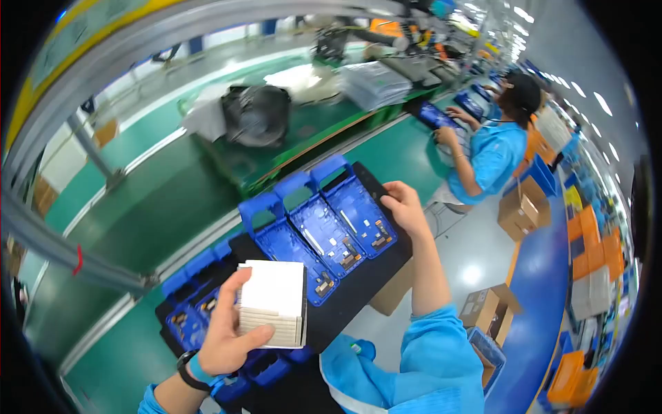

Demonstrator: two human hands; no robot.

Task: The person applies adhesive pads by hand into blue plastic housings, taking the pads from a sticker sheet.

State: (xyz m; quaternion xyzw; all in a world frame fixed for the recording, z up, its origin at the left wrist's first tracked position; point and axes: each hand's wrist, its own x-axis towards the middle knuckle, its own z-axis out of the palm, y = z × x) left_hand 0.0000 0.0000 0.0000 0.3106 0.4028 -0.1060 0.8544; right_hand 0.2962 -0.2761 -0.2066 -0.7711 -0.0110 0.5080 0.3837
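Observation:
My left hand (227, 328) is wrapped round a thick stack of white flat rectangular pieces (276, 286), thumb along its near side. The stack hangs over the near part of a black mat (369, 281). Several blue plastic housings with open handle frames lie on the mat. Three of them, a left housing (293, 259), a middle housing (327, 231) and a right housing (358, 214), show small circuit parts inside. My right hand (408, 210) is at the mat's far right edge beside the right housing, fingers curled with thumb near index. What they hold, if anything, is too small to make out.
Left of the mat runs a green conveyor belt (148, 200). Across it, a green bench (303, 138) carries a black bag (256, 114) and stacked plastic-wrapped sheets (376, 84). A co-worker (493, 152) handles blue housings farther along. Cardboard boxes (524, 210) stand at the right.

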